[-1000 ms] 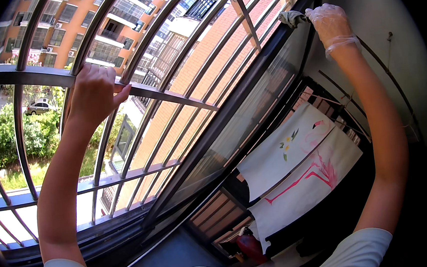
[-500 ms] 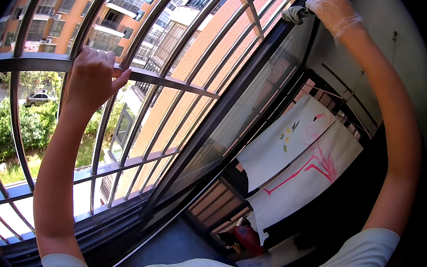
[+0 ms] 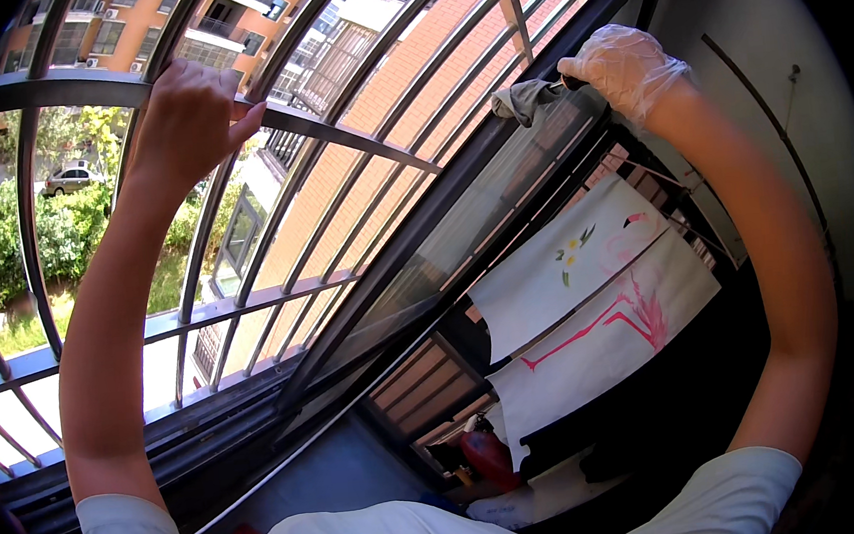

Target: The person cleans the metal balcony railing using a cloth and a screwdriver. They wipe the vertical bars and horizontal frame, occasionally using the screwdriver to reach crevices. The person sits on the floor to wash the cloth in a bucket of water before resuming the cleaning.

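Observation:
My left hand (image 3: 189, 115) is raised and grips a grey metal bar of the window security grille (image 3: 337, 144), fingers wrapped over the crossbar. My right hand (image 3: 622, 66), in a thin translucent glove, is shut on a grey cloth (image 3: 526, 101) and presses it against the dark window frame (image 3: 463, 214) near its upper end. Both arms reach up from the lower edge of the head view. The glass pane beside the frame reflects the room.
Orange apartment blocks, trees and a parked car (image 3: 74, 177) lie beyond the grille. Below the frame hang white sheets with a pink bird and flower drawings (image 3: 590, 294). A red object (image 3: 487, 456) sits low by the sill. A pale wall (image 3: 785, 98) rises at right.
My right hand with the cloth has slid down along the window frame after sitting higher half a second ago. My left hand stays on the grille bar.

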A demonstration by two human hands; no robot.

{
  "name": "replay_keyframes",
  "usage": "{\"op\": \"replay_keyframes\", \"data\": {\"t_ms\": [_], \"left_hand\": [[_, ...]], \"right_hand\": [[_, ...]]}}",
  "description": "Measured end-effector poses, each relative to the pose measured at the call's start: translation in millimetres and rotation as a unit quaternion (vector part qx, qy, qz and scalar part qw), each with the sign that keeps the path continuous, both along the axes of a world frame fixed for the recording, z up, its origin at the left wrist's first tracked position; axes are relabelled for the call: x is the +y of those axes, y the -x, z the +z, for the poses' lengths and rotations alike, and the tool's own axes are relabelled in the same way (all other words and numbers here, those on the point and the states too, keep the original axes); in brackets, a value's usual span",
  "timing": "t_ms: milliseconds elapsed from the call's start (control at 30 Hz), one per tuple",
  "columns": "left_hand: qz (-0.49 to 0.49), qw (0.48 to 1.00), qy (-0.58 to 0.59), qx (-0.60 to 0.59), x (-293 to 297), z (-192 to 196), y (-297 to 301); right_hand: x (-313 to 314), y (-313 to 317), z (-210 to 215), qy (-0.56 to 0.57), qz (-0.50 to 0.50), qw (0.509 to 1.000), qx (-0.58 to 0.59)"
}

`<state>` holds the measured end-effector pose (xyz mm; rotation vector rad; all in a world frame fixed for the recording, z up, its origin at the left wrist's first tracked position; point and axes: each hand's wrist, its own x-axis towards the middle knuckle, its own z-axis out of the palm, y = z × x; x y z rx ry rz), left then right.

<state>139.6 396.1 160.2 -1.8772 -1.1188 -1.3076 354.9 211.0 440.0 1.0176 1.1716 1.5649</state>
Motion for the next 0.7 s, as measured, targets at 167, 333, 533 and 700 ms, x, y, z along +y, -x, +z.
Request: {"op": "replay_keyframes", "data": {"t_ms": [167, 333, 533, 700], "left_hand": [[-0.089, 0.983, -0.120, -0.110, -8, 5, 1], [-0.512, 0.817, 0.044, -0.261, -82, 20, -82], [-0.709, 0.356, 0.402, -0.458, -103, 82, -144], [-0.713, 0.199, 0.400, -0.541, -85, 90, -187]], "right_hand": [[-27, -14, -13, -0.058, 0.019, 0.995, 0.077], [-25, -45, -1, -0.016, 0.159, 0.987, -0.003], [-47, -45, -85, -0.138, 0.288, 0.939, 0.131], [-51, -87, -154, -0.180, 0.286, 0.884, 0.323]]}}
